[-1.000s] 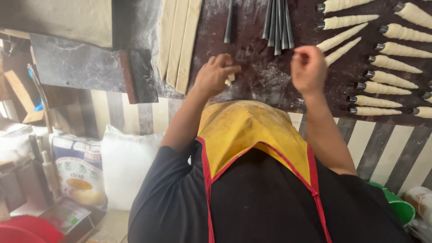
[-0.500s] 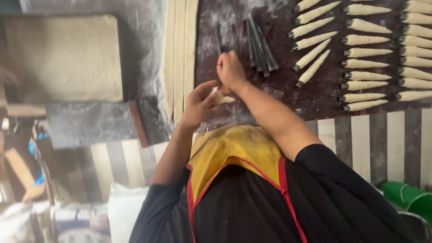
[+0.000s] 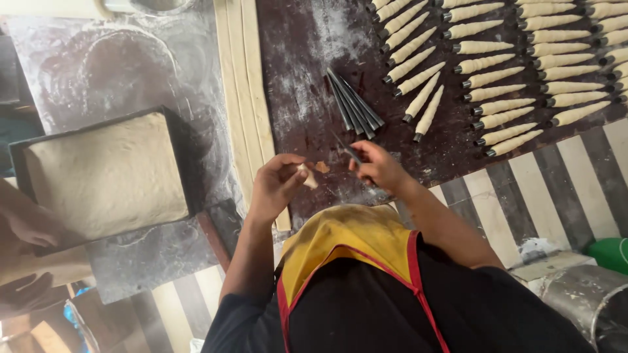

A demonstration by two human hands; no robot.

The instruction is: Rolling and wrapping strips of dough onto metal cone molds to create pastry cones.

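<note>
the right hand (image 3: pixel 379 167) is closed round a dark metal cone mould (image 3: pixel 347 150), tip pointing up-left; the left hand (image 3: pixel 275 186) pinches the end of a dough strip (image 3: pixel 307 176) just beside it. judging by the wrapped cones (image 3: pixel 497 72), the strip should start snug at the narrow tip and overlap evenly. bare moulds (image 3: pixel 356 104) lie near, the long strips (image 3: pixel 245 78) to the left; floured board (image 3: pixel 307 72) between stays free, table edge close under the wrists.

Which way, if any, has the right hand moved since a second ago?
Yes: leftward, toward the left hand; the right hand was right of the bare metal cones, now just below them.
</note>
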